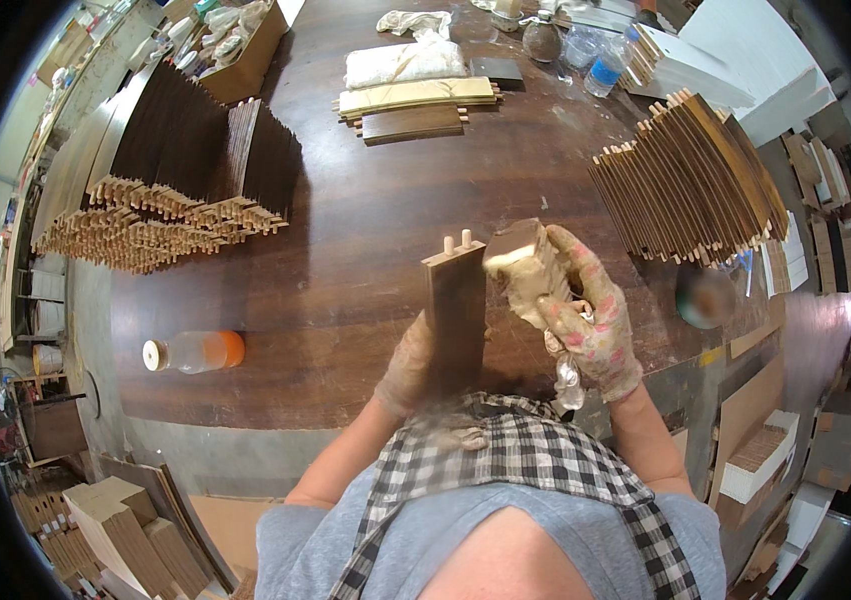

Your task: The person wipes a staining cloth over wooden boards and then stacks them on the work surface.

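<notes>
Upright in front of my body stands a dark brown wooden board point(456, 310), with two pale dowels sticking out of its top end. My left hand point(412, 362) is closed around its left side; most of those fingers are hidden behind the board. In a pale glove with pink spots, my right hand point(595, 315) grips a block wrapped in cream cloth point(528, 268), brown on its upper face. The block is close to the board's upper right edge; whether they touch I cannot tell. Crumpled cloth hangs below the right palm.
Dowelled dark boards fill a large stack point(165, 180) at left and a smaller stack point(690, 180) at right. A clear bottle with orange contents point(195, 352) lies on the brown table point(345, 300). Farther back are a folded white cloth point(405, 64) and a water bottle point(605, 72).
</notes>
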